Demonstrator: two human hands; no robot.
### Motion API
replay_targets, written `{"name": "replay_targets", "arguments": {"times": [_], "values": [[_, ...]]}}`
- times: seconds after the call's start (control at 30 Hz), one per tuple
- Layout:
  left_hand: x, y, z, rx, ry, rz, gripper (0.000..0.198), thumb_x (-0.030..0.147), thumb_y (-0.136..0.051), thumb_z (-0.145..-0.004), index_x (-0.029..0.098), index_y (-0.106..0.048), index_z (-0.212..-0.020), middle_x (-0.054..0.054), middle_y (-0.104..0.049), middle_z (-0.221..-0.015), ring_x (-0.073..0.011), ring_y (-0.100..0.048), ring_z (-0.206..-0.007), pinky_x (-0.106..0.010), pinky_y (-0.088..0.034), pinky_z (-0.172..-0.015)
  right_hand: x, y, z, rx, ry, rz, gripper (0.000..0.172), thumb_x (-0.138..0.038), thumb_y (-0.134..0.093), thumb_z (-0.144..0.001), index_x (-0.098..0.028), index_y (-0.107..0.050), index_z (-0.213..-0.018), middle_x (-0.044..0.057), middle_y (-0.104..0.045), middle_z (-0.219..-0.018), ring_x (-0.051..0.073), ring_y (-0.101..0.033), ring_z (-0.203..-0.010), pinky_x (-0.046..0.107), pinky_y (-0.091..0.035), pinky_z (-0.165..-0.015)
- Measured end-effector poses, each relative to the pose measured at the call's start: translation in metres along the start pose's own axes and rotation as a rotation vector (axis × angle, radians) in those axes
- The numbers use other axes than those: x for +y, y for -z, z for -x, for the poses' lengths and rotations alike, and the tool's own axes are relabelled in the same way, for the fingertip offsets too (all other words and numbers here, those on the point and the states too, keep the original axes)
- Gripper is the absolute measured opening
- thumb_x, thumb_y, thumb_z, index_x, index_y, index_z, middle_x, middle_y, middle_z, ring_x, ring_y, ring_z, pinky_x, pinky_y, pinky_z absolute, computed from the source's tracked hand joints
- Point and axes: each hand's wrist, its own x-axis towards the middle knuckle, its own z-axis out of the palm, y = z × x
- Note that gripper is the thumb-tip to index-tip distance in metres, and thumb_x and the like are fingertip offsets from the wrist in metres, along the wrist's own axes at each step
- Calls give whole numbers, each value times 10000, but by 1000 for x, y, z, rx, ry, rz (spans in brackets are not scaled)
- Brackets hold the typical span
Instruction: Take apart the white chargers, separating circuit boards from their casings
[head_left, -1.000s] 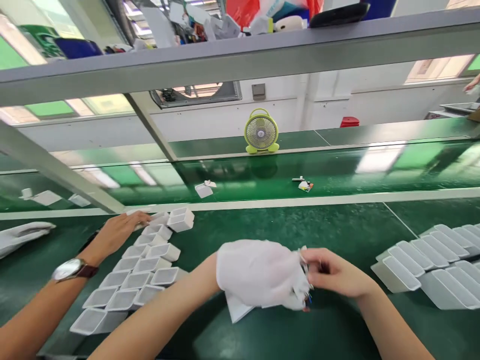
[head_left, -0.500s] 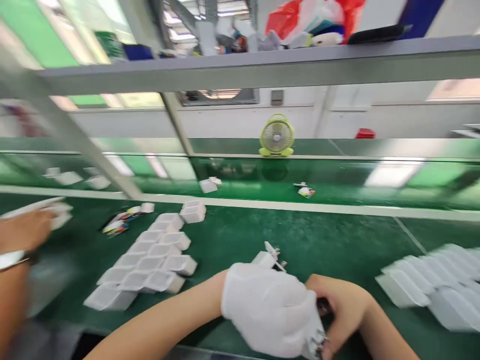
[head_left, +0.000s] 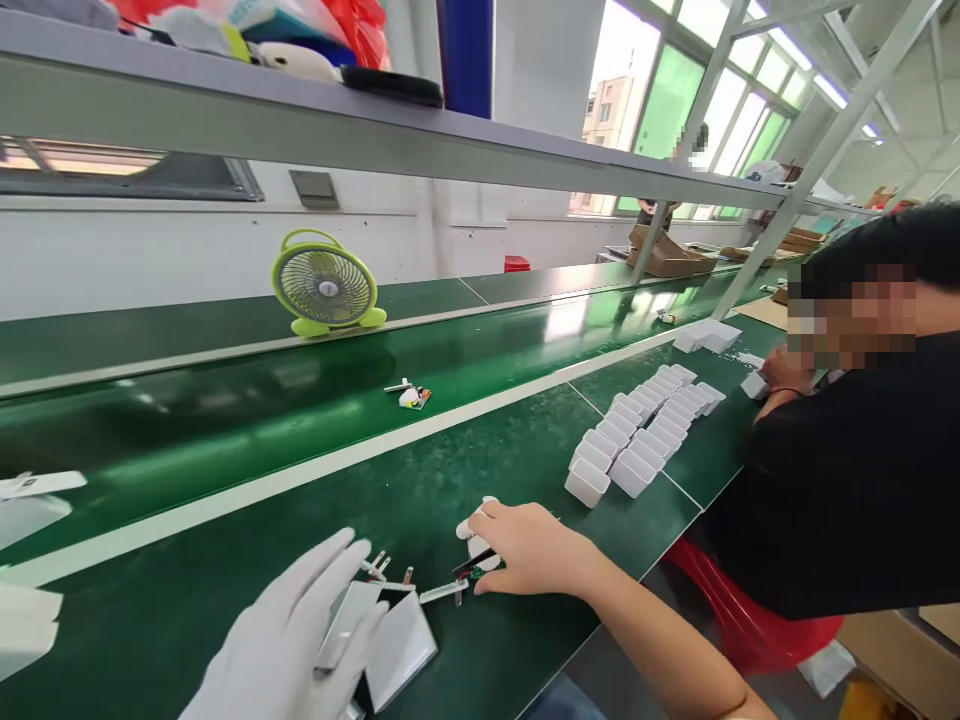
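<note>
My left hand (head_left: 292, 620), in a white glove, is at the bottom centre with its fingers stretched out and its thumb apart. Between them lies an open white plastic housing (head_left: 350, 612), and a white box-shaped piece (head_left: 403, 645) lies just right of the thumb. Metal plug prongs (head_left: 381, 563) stick up behind these pieces. My bare right hand (head_left: 532, 545) has its fingers and thumb around a small white assembly (head_left: 482, 548) with a dark wire and a bit of green board. A thin white plate with a prong (head_left: 444, 591) lies beside its thumb.
Rows of white plastic housings (head_left: 637, 430) stand to the right, near a co-worker (head_left: 840, 450) seated on a red stool (head_left: 750, 610). A small cluster of parts (head_left: 412, 396) lies on the green belt. Behind it stands a green fan (head_left: 326, 285). A shelf (head_left: 360, 130) runs overhead.
The view has swung right. My hands, close together on a piece with metal parts before, are now apart; the gloved hand has opened beside housings and the right hand is at a small assembly.
</note>
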Motion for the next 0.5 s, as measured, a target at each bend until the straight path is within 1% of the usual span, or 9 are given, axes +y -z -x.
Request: {"name": "replay_targets", "arguments": {"times": [0.07, 0.1, 0.13, 0.17, 0.23, 0.33, 0.37, 0.43, 0.5], "values": [[34, 5, -10, -64, -125, -43, 465, 445, -506, -954, 310, -535, -1398, -72, -609, -1448, -330, -658, -1214, -496, -586, -949, 17, 15, 22, 99, -135, -15, 538, -450, -722, -905, -244, -558, -1374, 77, -667, -1275, 250, -688, -1117, 332, -569, -866], [53, 7, -16, -85, -219, -64, 478, 430, -507, -958, 308, -519, -1420, -77, -609, -1447, -321, -672, -1188, -472, -598, -909, 32, 27, 35, 192, -262, -31, 479, -397, -679, -948, -282, -542, -1393, 49, -652, -1328, 221, -656, -1192, 319, -539, -967], [73, 9, -23, -142, -295, -85, 482, 382, -503, -974, 320, -492, -1452, -70, -595, -1467, -310, -670, -1197, -456, -598, -906, 50, 40, 46, 300, -471, -20, 434, -352, -643, -979, -334, -534, -1398, 3, -653, -1345, 177, -645, -1203, 286, -512, -1018], [94, 9, -31, -144, -361, -100, 461, 320, -502, -977, 321, -505, -1439, -68, -617, -1437, -299, -683, -1167, -429, -606, -863, 70, 53, 56, 351, -617, 15, 412, -288, -562, -1021, -292, -507, -1429, 41, -652, -1344, 185, -647, -1187, 316, -521, -1011], [133, 4, -51, -284, -509, -150, 558, 243, -585, -930, 269, -471, -1477, -107, -599, -1453, -320, -675, -1154, -430, -605, -838, 114, 75, 69, 375, -775, 81, 338, -278, -505, -1050, -190, -554, -1372, 121, -648, -1313, 242, -647, -1161, 439, -541, -995], [182, -17, -83, -370, -741, -216, 736, 246, -725, -849, 168, -410, -1511, -202, -508, -1520, -343, -683, -1026, -448, -599, -755, 169, 87, 71, 300, -868, 129, 303, -371, -626, -1003, -184, -640, -1242, 96, -660, -1267, 231, -670, -1081, 455, -581, -933], [195, -26, -94, -391, -790, -216, 735, 230, -722, -853, 127, -401, -1506, -233, -483, -1525, -344, -680, -1009, -447, -594, -738, 183, 86, 69, 276, -881, 138, 298, -377, -637, -997, -189, -648, -1229, 93, -662, -1264, 225, -672, -1072, 442, -587, -924], [216, -46, -115, -414, -835, -195, 629, 231, -687, -889, 147, -445, -1463, -201, -534, -1470, -326, -679, -1014, -433, -592, -747, 204, 80, 65, 241, -899, 152, 293, -368, -636, -999, -188, -648, -1230, 94, -665, -1260, 223, -675, -1068, 430, -591, -915], [232, -64, -134, -439, -865, -183, 646, 242, -703, -879, 134, -442, -1461, -209, -530, -1469, -339, -673, -1062, -437, -591, -770, 218, 74, 63, 218, -906, 163, 300, -367, -641, -996, -179, -646, -1230, 92, -669, -1248, 224, -678, -1061, 432, -594, -908]]}}
